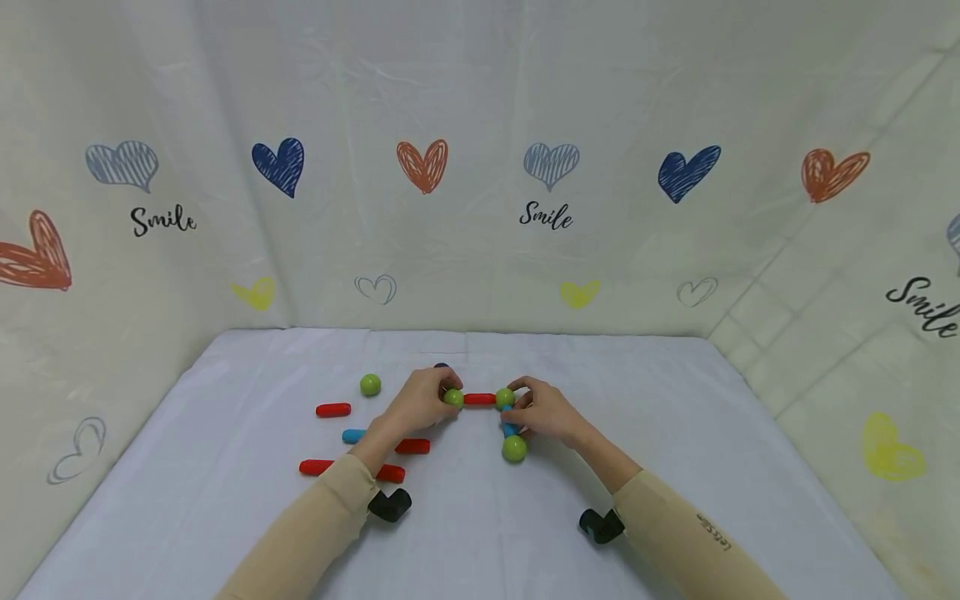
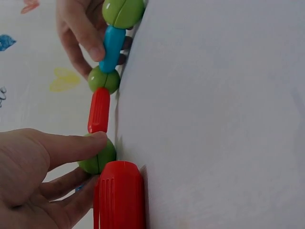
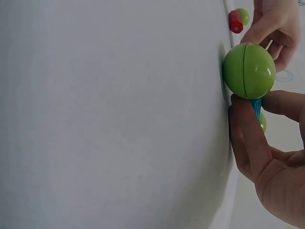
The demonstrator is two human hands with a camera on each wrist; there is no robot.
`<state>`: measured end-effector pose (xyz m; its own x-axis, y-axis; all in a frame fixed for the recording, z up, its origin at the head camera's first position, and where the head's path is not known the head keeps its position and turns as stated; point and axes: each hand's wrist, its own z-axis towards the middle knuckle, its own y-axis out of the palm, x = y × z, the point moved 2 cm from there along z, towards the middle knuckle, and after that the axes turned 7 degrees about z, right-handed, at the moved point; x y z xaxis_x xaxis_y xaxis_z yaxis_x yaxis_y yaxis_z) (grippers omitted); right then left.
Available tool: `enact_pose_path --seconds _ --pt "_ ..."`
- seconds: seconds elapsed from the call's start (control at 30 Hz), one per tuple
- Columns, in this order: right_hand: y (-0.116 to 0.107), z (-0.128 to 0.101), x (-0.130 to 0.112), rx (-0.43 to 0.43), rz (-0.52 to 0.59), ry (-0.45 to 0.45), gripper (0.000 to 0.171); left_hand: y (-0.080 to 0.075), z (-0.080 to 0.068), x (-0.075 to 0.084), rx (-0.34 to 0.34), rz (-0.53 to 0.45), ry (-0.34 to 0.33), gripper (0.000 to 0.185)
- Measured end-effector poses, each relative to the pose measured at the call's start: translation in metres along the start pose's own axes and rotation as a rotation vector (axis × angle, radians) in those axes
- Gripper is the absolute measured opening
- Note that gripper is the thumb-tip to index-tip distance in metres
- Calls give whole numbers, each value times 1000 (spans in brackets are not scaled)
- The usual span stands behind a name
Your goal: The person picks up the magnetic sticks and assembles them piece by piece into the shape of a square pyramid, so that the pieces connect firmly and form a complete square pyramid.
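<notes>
A chain of toy pieces lies on the white cloth: a green ball [image 1: 453, 397], a red stick [image 1: 479, 399], a second green ball [image 1: 505, 397], a blue stick [image 1: 511, 428] and a third green ball [image 1: 514, 448]. My left hand [image 1: 448, 393] grips the first green ball [image 2: 97, 157] at the red stick's [image 2: 99, 110] left end. My right hand [image 1: 512, 412] pinches the blue stick [image 3: 256, 106] just behind the end ball [image 3: 249, 70]. In the left wrist view the right hand's fingers [image 2: 90, 43] lie on the blue stick [image 2: 112, 47].
To the left lie a loose green ball [image 1: 370, 384], a blue stick [image 1: 352, 436] and three red sticks [image 1: 333, 409] [image 1: 412, 447] [image 1: 315, 467]. One red stick [image 2: 119, 195] lies close under my left hand. A cloth backdrop [image 1: 480, 208] with hearts walls the table in.
</notes>
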<state>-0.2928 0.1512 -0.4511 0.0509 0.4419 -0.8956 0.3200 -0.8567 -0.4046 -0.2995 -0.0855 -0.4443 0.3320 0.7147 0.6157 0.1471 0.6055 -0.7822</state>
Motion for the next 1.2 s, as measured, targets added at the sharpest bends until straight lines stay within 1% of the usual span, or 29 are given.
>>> enact_pose_path --seconds 0.23,0.33,0.5,0.6,0.7,0.83,0.9,0.97,1.1,1.2 --pt "2 0 -1 15 -2 19 49 0 -1 -2 -22 -19 1 37" --pt "1 -1 -1 16 0 18 49 -1 -2 -4 -23 -28 -9 40" --pt "0 -2 -1 23 -22 18 50 -5 -6 -7 10 -21 -35 42" --pt "-1 -3 0 31 -38 23 51 -10 -11 -8 35 -24 -40 39" --pt "-3 -5 0 35 -59 23 52 -15 -16 -8 44 -30 -51 36" --pt "-4 -5 -2 55 -112 23 50 -20 -23 -11 67 1 -81 30" --pt "-6 -4 -3 72 -132 13 47 -22 -27 -11 76 26 -93 26" --pt "-7 -3 -4 85 -128 -10 44 -23 -31 -13 79 54 -101 24" --pt "-9 0 -7 84 -134 -75 37 -23 -37 -14 45 81 -118 25" --pt "-9 2 -8 69 -159 -100 32 -23 -39 -17 16 79 -143 28"
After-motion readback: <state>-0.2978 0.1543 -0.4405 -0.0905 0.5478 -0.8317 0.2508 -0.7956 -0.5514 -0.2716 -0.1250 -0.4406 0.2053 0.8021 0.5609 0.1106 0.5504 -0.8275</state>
